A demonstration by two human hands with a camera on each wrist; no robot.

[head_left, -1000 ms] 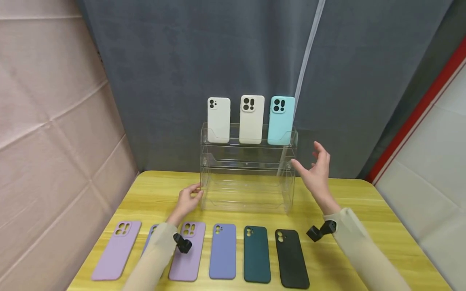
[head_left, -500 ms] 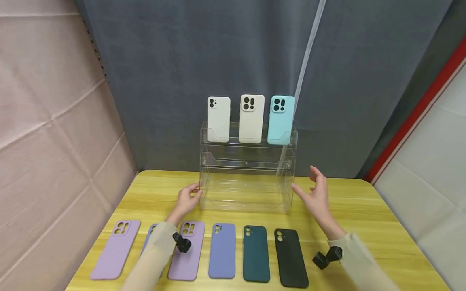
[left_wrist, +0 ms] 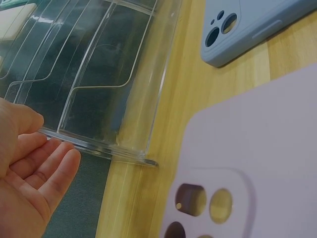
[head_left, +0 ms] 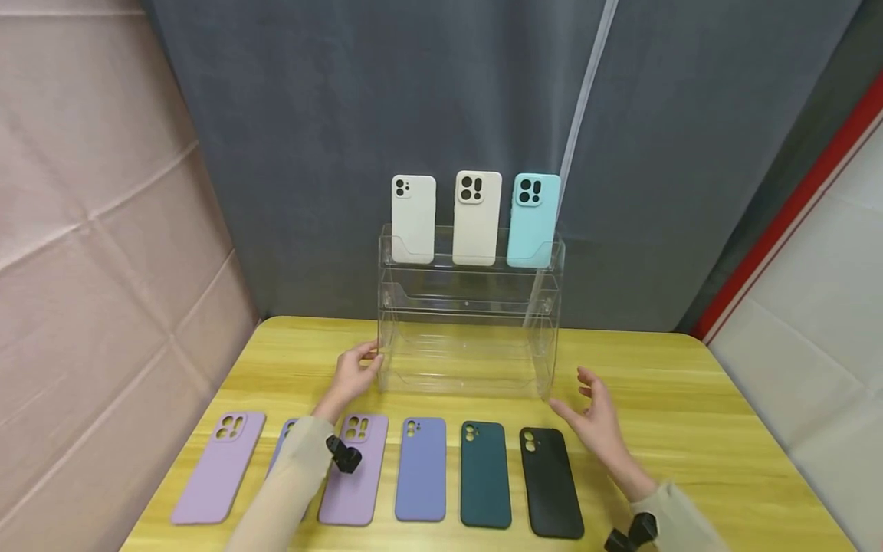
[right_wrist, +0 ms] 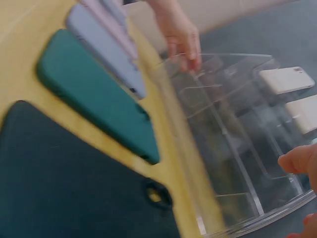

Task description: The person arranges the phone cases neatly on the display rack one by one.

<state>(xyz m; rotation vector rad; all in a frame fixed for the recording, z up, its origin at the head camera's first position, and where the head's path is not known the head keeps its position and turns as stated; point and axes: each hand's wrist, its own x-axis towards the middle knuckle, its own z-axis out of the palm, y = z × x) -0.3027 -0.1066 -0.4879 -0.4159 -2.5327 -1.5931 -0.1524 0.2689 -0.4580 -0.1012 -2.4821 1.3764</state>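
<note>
A clear tiered display rack (head_left: 469, 307) stands on the table. In its top tier three phone cases stand upright: a white one (head_left: 413, 215), a cream one (head_left: 477, 211) and a light blue one (head_left: 534, 215). My left hand (head_left: 353, 376) is at the rack's left side; in the left wrist view its relaxed fingers (left_wrist: 59, 173) lie right at the edge. Nearest to my right hand (head_left: 596, 422) is a black case (head_left: 550, 483). That hand is spread over the table in front of the rack's right corner, nothing between its thumb and fingers.
More cases lie in a row along the front: dark green (head_left: 485, 475), blue-purple (head_left: 421, 471), and two lilac, one (head_left: 219, 471) at far left. Another bluish case (head_left: 281, 441) is mostly hidden by my left sleeve. A grey curtain (head_left: 345, 115) hangs behind the table.
My right hand has come down along the rack's right side, from its middle tier to near the tabletop. The left hand stays at the rack's left side, and the cases keep their places.
</note>
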